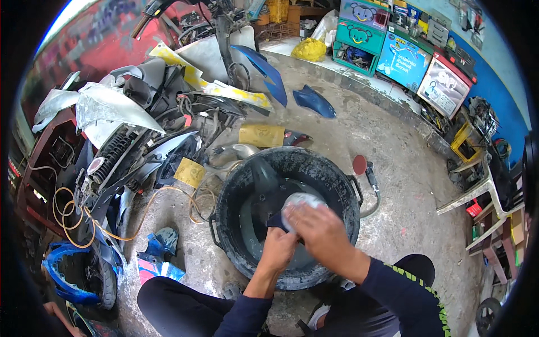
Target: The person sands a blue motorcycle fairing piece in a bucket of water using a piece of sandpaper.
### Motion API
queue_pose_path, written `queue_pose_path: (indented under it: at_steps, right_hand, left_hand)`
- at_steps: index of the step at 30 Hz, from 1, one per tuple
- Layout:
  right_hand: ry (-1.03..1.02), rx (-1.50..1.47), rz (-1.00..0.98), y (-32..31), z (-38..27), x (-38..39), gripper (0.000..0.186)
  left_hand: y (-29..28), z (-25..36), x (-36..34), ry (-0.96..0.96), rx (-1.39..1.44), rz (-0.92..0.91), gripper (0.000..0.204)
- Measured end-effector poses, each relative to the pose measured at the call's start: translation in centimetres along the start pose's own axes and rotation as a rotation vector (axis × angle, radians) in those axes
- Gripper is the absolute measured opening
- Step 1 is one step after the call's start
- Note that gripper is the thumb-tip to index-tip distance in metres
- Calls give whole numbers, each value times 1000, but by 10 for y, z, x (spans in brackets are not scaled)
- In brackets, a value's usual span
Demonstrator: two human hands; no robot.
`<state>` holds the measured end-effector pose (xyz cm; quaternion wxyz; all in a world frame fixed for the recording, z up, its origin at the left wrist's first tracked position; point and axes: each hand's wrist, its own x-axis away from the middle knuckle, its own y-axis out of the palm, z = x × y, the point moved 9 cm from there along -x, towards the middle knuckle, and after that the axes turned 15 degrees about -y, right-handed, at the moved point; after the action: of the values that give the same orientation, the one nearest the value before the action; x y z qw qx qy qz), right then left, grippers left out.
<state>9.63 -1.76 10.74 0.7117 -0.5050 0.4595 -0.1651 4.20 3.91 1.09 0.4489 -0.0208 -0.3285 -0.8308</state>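
A round black tub [224,196] with two side handles stands between my knees, with cloudy water in it. Inside leans a dark, curved plastic panel [266,182], its upper part against the far wall of the tub. My left hand [278,248] is closed on the near end of a dark blue piece, which seems to belong to this panel; the joint is hidden. Over it, my right hand [317,222] grips a pale, whitish pad or cloth [300,201], pressed close to the piece. The exact kind of pad cannot be made out.
A round red-faced sander [360,164] with a hose lies right of the tub. Yellow sandpaper sheets [261,135], a blue panel [314,101] and a coiled orange hose [135,233] lie around. Stripped motorcycle parts [120,106] crowd the left; a pale chair [477,191] stands right.
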Motion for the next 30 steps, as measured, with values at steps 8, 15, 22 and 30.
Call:
queue_pose_path:
  at_steps: [8, 15, 22, 30]
  right_hand:
    - [153, 7, -10, 2, 11, 3, 46]
    - [114, 21, -54, 2, -4, -4, 51]
    - [133, 3, -6, 0, -15, -7, 48]
    - [101, 55, -27, 1, -15, -8, 52]
  left_hand:
    - [-26, -35, -11, -32, -152, 85, 39]
    - [-32, -25, -3, 39, -276, 242, 46]
    - [-31, -25, -10, 125, -335, 58, 24]
    - [-16, -7, -1, 244, -319, 160, 21]
